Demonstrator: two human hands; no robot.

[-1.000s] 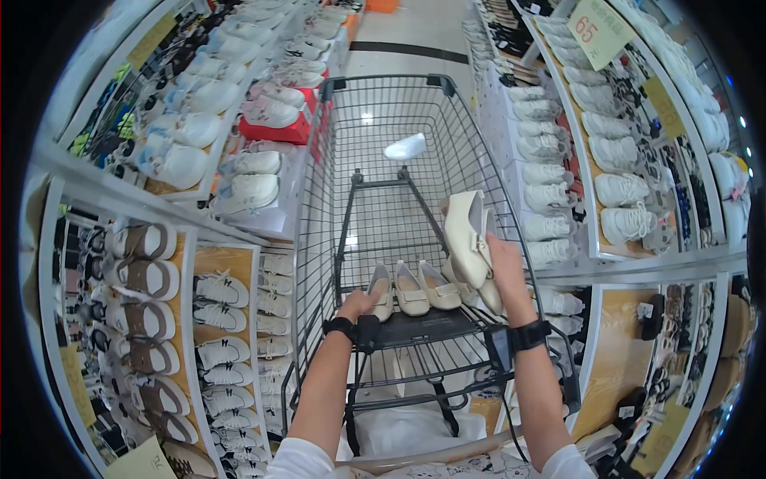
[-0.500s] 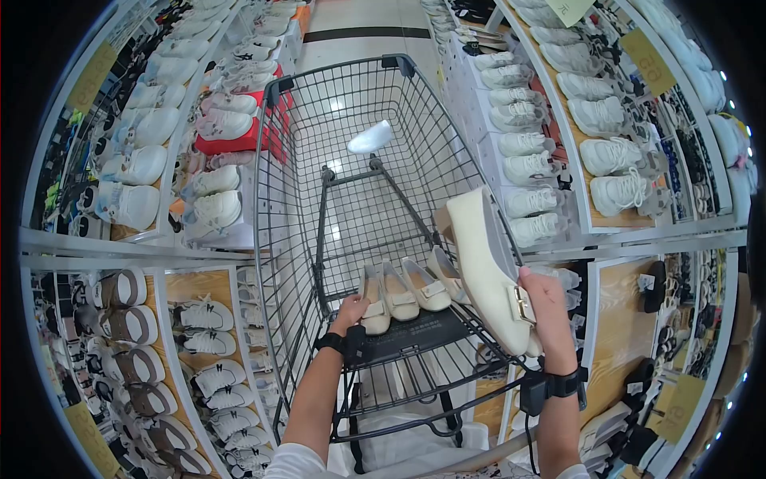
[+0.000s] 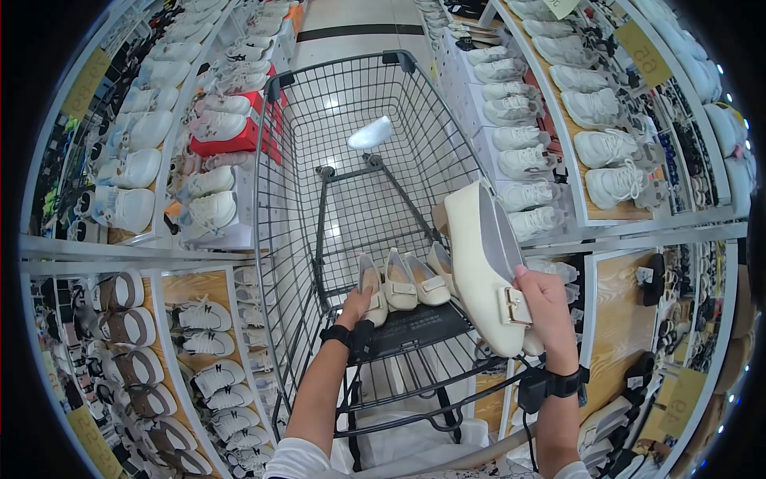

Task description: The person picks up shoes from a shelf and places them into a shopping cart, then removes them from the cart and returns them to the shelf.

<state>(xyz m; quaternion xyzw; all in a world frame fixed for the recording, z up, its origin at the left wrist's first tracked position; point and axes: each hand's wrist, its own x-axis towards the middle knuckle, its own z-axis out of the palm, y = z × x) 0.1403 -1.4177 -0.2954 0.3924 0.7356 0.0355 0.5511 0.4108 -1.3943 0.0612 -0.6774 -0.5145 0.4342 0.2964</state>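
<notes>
My right hand (image 3: pixel 547 313) holds a cream flat shoe (image 3: pixel 483 267) with a gold buckle, toe toward me, above the right side of the cart; part of another cream shoe shows behind it. My left hand (image 3: pixel 356 307) is closed on the leftmost cream shoe (image 3: pixel 369 287) in the cart's rear. Beside that shoe, several cream flats (image 3: pixel 400 289) stand in a row behind the black seat panel (image 3: pixel 415 329). A wire shopping cart (image 3: pixel 275 215) surrounds them. A crumpled white item (image 3: pixel 369 133) lies deeper in the cart.
Shelves of white sneakers (image 3: pixel 132 168) line the left side, with a red box (image 3: pixel 227 136) among them. More white sneakers (image 3: pixel 594 108) stand on the right shelves. Dark-strapped sandals (image 3: pixel 132 327) are at lower left. A tiled aisle floor (image 3: pixel 359 16) lies beyond the cart.
My left hand has moved slightly right and up, now gripping the leftmost shoe, which stands a little apart from its neighbours. The shoe in my right hand has turned slightly, showing more of its inside.
</notes>
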